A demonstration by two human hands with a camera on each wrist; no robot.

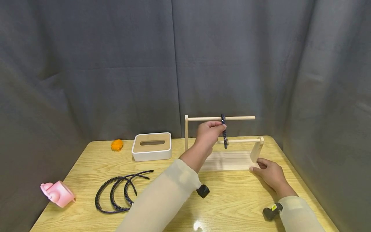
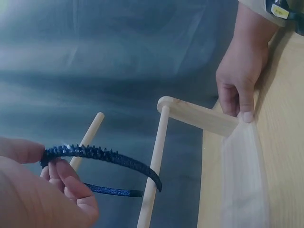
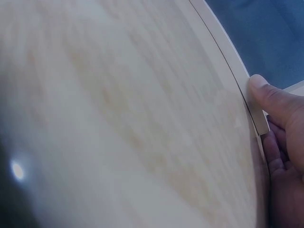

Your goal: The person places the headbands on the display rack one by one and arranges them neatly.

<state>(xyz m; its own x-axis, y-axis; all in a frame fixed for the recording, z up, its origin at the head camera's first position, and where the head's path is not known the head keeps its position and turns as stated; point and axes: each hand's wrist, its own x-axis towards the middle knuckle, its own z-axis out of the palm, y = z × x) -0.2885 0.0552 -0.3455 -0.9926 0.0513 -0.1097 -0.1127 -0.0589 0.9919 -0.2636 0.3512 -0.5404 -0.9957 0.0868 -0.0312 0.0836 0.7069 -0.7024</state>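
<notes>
My left hand [image 1: 209, 133] pinches a dark blue toothed headband [image 1: 224, 137] between thumb and fingers. The headband stands at the upper rod [image 1: 240, 118] of a wooden two-rod rack [image 1: 227, 161]; whether it rests on that rod I cannot tell. In the left wrist view, the headband's tips [image 2: 156, 183] reach the lower rod [image 2: 159, 142]. My right hand [image 1: 271, 175] grips the right front corner of the rack's base, its thumb [image 3: 270, 95] along the edge. Three similar headbands [image 1: 113, 193] lie overlapping on the table, partly hidden behind my left sleeve.
A white tissue box [image 1: 152, 155] with a wooden lid stands left of the rack. Farther left are an orange fuzzy ball [image 1: 117, 145] and a pink container [image 1: 59, 194] on its side. Grey curtains [image 1: 130, 64] surround the wooden table [image 1: 226, 203].
</notes>
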